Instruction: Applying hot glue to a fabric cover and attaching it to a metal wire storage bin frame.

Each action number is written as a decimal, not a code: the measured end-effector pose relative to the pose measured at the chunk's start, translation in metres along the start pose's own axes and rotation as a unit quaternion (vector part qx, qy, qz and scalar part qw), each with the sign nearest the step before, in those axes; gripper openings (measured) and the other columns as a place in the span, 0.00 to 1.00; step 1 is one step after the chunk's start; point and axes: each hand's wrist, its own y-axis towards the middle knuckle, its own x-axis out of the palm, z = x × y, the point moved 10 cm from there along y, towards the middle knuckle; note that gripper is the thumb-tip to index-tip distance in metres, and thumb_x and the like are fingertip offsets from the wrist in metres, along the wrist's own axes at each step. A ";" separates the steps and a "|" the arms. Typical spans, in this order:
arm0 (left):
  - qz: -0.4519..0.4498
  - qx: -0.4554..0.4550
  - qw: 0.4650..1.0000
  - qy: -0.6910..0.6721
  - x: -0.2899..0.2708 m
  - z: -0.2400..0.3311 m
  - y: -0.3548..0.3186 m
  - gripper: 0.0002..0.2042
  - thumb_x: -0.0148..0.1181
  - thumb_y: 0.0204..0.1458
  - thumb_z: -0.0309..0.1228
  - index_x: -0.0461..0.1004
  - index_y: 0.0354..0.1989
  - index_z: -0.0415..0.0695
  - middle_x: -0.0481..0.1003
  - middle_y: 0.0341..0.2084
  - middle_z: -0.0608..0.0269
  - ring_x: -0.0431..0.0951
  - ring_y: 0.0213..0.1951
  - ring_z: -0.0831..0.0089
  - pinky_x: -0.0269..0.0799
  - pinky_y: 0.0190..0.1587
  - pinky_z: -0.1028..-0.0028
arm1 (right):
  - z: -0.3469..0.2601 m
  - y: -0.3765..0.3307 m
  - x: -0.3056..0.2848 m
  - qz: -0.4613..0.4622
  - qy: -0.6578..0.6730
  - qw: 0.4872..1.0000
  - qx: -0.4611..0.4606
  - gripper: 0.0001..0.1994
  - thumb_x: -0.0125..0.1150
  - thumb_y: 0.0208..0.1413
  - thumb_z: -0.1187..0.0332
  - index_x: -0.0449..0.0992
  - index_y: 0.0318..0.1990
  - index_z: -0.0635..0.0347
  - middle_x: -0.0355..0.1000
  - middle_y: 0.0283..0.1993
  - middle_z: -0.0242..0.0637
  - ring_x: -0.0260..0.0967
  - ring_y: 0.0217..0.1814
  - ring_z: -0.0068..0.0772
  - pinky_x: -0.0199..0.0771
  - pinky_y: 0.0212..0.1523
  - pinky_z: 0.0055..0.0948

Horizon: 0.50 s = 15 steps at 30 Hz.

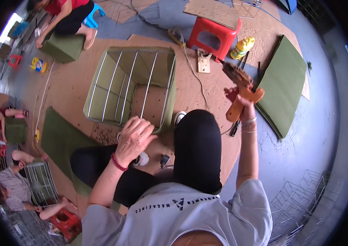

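- Up at the right, the right hand (pixel 244 107) is closed around the orange grip of a glue gun (pixel 241 88), its dark, crusted nozzle pointing up and left, raised clear of the floor.
- Beside that hand a stack of green fabric panels (pixel 284 88) lies on the grey floor (pixel 305 135), with bare floor beyond its far edge.
- Lower left, the left hand (pixel 135 137) rests with fingers loosely spread on the near rim of a green fabric box (pixel 135 88), gripping nothing that I can make out.
- That box sits on brown cardboard sheeting (pixel 77 78) just ahead of the knees; it is open-topped, olive green, with silver wire bars running across its opening.
- Behind it stands a red plastic stool (pixel 215 35).
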 end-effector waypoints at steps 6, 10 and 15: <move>0.048 -0.073 0.995 0.054 -0.030 -0.040 -0.040 0.13 0.71 0.42 0.24 0.78 0.38 0.39 0.76 0.40 0.61 0.76 0.46 0.63 0.71 0.57 0.58 | -0.042 0.019 0.181 -0.258 -0.208 0.932 0.146 0.29 0.67 0.58 0.65 0.65 0.62 0.71 0.74 0.54 0.52 0.73 0.58 0.51 0.70 0.64 0.49; 0.098 -0.133 0.985 0.041 -0.051 -0.072 -0.068 0.12 0.69 0.42 0.21 0.79 0.37 0.38 0.77 0.38 0.58 0.77 0.43 0.59 0.72 0.56 0.56 | -0.014 0.009 0.261 -0.327 -0.340 0.847 0.244 0.21 0.69 0.58 0.68 0.72 0.56 0.67 0.78 0.48 0.43 0.75 0.53 0.34 0.75 0.56 0.32; 0.100 -0.154 0.982 0.045 -0.038 -0.077 -0.078 0.08 0.65 0.44 0.21 0.77 0.35 0.39 0.77 0.43 0.59 0.78 0.49 0.61 0.70 0.60 0.53 | 0.020 -0.006 0.284 -0.289 -0.399 0.810 0.319 0.22 0.75 0.54 0.60 0.78 0.51 0.66 0.77 0.45 0.36 0.73 0.46 0.24 0.74 0.48 0.26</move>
